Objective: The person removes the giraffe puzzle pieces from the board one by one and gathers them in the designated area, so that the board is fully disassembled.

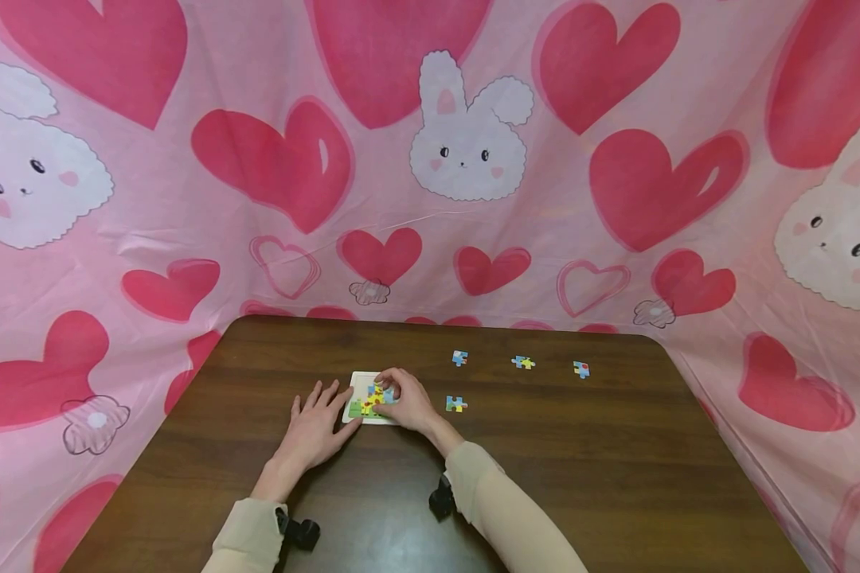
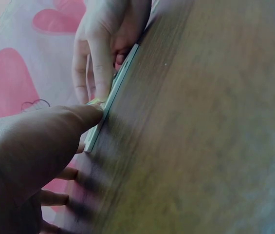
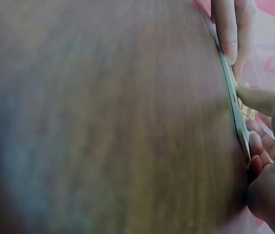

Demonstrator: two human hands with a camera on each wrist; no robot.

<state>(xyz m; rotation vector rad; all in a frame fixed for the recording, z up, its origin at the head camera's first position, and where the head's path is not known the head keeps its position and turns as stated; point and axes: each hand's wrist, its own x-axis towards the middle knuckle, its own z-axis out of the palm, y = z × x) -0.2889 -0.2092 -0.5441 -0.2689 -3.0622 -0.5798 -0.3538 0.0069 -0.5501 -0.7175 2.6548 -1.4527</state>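
A small white-framed jigsaw board (image 1: 357,379) lies on the table, with yellow, green and blue pieces (image 1: 367,402) fitted in its lower part. My left hand (image 1: 314,430) rests at the board's left side, fingers spread, thumb along its near left corner. From the right, my right hand (image 1: 410,404) reaches over the board, thumb and curled fingers around a puzzle piece, which they mostly cover. In the left wrist view, the left thumb (image 2: 86,117) lies at the board's edge, close to the right fingertips (image 2: 101,90). The right thumb (image 3: 256,99) presses over the board in the right wrist view.
Loose puzzle pieces lie right of the board: one (image 1: 455,404) near the right hand, and a back row with a blue one (image 1: 460,359), a blue-yellow one (image 1: 523,362) and a red-spotted one (image 1: 581,369). A pink heart-patterned cloth (image 1: 401,215) hangs around the brown table (image 1: 580,469).
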